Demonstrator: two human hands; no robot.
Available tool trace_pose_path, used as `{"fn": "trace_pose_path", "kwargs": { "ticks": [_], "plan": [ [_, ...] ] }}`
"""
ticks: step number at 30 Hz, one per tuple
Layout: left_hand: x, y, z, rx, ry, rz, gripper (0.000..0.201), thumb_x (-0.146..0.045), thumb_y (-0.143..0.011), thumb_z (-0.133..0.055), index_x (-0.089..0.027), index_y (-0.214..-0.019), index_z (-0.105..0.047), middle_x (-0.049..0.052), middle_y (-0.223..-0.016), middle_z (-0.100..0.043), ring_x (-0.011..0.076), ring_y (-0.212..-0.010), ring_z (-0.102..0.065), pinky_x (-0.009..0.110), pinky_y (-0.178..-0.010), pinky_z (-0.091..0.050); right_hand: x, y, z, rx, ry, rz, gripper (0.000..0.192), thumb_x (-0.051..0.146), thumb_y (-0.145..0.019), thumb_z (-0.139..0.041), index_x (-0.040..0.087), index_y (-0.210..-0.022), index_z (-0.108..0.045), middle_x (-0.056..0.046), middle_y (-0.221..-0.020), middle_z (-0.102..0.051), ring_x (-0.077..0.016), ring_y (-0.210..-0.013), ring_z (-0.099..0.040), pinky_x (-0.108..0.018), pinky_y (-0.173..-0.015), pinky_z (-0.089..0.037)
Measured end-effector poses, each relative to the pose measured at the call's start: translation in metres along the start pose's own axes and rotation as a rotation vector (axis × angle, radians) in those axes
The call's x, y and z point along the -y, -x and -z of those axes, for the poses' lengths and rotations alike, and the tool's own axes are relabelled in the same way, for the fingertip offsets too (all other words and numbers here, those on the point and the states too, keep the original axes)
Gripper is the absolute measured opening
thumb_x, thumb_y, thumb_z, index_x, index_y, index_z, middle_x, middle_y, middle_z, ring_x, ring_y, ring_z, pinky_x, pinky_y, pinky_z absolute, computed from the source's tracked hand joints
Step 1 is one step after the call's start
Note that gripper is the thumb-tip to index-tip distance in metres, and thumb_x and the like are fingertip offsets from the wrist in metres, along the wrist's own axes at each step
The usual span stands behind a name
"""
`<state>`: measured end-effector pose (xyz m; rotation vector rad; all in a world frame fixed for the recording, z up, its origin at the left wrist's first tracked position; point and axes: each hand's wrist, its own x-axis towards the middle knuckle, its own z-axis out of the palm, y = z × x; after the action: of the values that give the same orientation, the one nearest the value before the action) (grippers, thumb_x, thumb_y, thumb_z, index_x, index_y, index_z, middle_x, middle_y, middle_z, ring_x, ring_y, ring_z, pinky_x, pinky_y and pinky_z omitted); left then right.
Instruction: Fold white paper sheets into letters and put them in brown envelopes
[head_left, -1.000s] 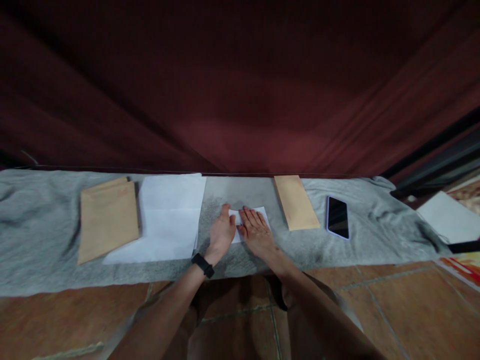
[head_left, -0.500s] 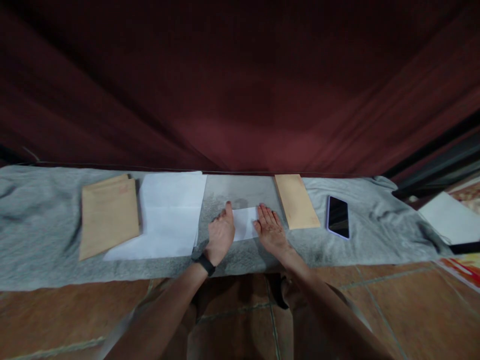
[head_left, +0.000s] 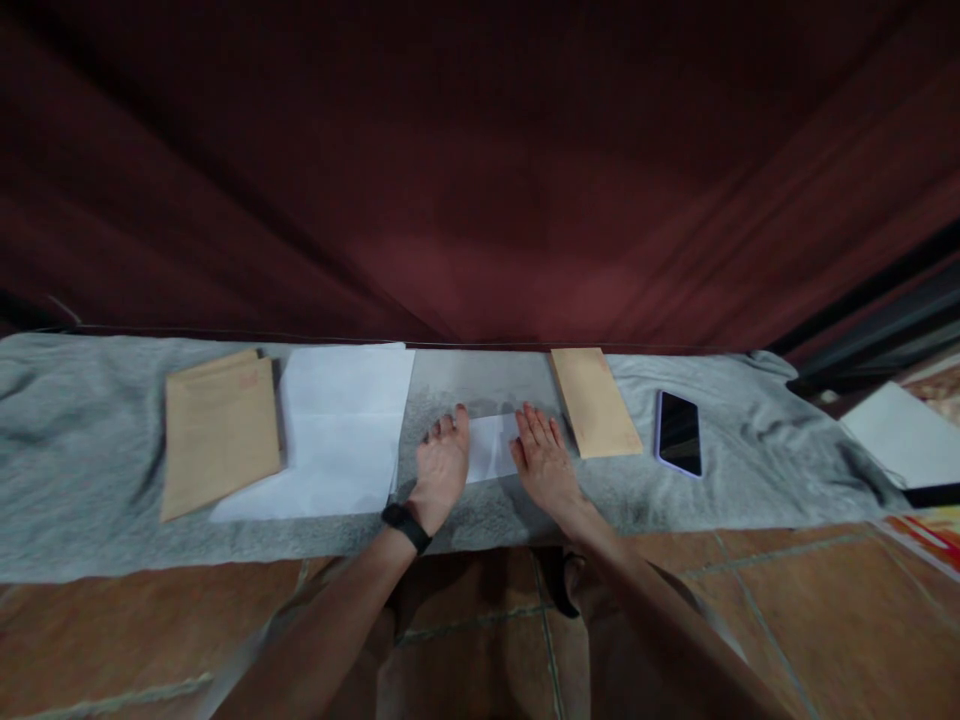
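Note:
A small folded white paper (head_left: 493,447) lies flat on a grey cloth between my two hands. My left hand (head_left: 442,460) rests at the paper's left end, its thumb along the edge and the fingers loosely apart; a dark band circles that wrist. Flat over the right end lies my right hand (head_left: 545,465), fingers stretched out and pointing away from me. Both hands cover parts of the paper. Just right of my right hand is a tan envelope (head_left: 598,405). Larger white sheets (head_left: 341,430) lie to the left of my left hand.
Several brown envelopes (head_left: 221,430) overlap the white sheets at the far left. A phone (head_left: 679,432) with a purple edge lies at the right on the grey cloth (head_left: 765,450). Dark red fabric (head_left: 510,200) hangs behind. Tiled floor (head_left: 150,630) shows in front.
The fingers of my left hand have loosened and spread a little. My right hand remains flat on the paper, nearly in place. The other things lie as before.

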<state>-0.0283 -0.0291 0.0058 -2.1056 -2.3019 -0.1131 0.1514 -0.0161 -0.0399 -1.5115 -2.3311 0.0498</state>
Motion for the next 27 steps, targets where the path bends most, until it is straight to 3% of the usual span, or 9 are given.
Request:
{"fn": "trace_pose_path", "kwargs": {
  "ticks": [3,6,10,17,27],
  "plan": [
    [-0.005,0.005,-0.001,-0.082,0.060,-0.098,0.051,-0.012,-0.099,-0.027,-0.008,-0.147,-0.044,0.021,-0.128,-0.064,0.0313,-0.119,-0.061,0.046,-0.100,-0.049,0.008,-0.001,-0.002,0.043,-0.031,0.051,0.052,0.029,-0.105,-0.033,0.012,-0.154,-0.040,-0.012,-0.161,-0.036,-0.0251,-0.151,-0.031,-0.047,-0.123,-0.025],
    [-0.017,0.018,-0.013,-0.119,0.184,-0.247,0.054,-0.032,-0.103,-0.033,-0.011,-0.152,-0.038,0.017,-0.151,-0.050,0.0294,-0.141,-0.046,0.047,-0.118,-0.034,0.011,0.003,-0.008,0.074,-0.015,0.105,0.051,0.024,-0.104,-0.034,0.013,-0.154,-0.040,-0.012,-0.162,-0.036,-0.0237,-0.151,-0.031,-0.046,-0.123,-0.024],
    [-0.023,0.032,-0.034,-0.103,0.239,-0.361,0.066,-0.049,-0.102,-0.034,-0.011,-0.156,-0.029,0.015,-0.160,-0.039,0.0267,-0.152,-0.030,0.049,-0.125,-0.023,0.008,0.008,-0.014,0.067,0.033,0.130,0.052,0.022,-0.104,-0.034,0.013,-0.155,-0.038,-0.013,-0.163,-0.033,-0.0230,-0.152,-0.029,-0.046,-0.124,-0.024],
    [-0.011,0.031,-0.041,-0.098,0.230,-0.357,0.075,-0.058,-0.100,-0.035,-0.006,-0.154,-0.032,0.021,-0.162,-0.034,0.0287,-0.154,-0.024,0.049,-0.125,-0.022,0.002,0.008,-0.014,0.034,0.066,0.092,0.052,0.033,-0.107,-0.036,0.014,-0.155,-0.039,-0.012,-0.162,-0.035,-0.0250,-0.151,-0.030,-0.047,-0.122,-0.025],
    [0.001,0.031,-0.042,-0.077,0.187,-0.211,0.074,-0.054,-0.099,-0.038,-0.004,-0.154,-0.032,0.022,-0.162,-0.031,0.0306,-0.153,-0.025,0.050,-0.124,-0.023,-0.008,0.010,-0.012,0.021,0.093,0.016,0.059,0.039,-0.106,-0.036,0.008,-0.156,-0.033,-0.016,-0.160,-0.038,-0.0269,-0.148,-0.034,-0.047,-0.120,-0.026]
  ]
}}
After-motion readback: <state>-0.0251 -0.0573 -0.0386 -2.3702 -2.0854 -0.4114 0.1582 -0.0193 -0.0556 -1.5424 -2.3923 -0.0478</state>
